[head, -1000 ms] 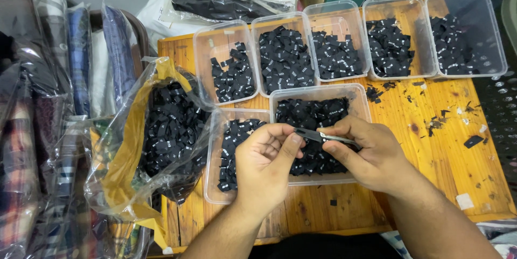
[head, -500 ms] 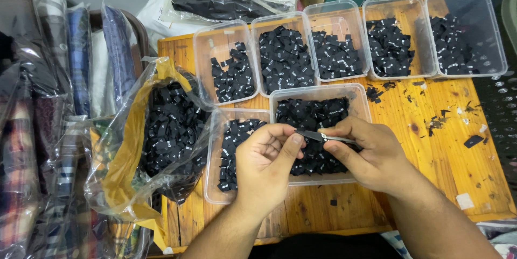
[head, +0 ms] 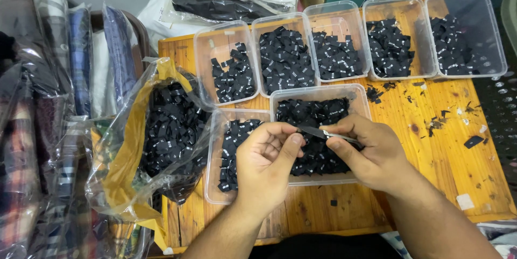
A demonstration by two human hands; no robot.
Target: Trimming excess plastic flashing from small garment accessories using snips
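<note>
Both hands pinch one black label strip over the centre tub: left hand, right hand. Seven tubs part-filled; the clear bag left of it still bulges, so much seems left.

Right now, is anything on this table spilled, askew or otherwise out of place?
Yes. Small black scraps lie scattered on the bare wooden table right of the front clear tub, outside every container. One larger black piece sits alone near the right edge. The plastic bag of black labels slumps open at the left. Both hands work over the front tub.
</note>
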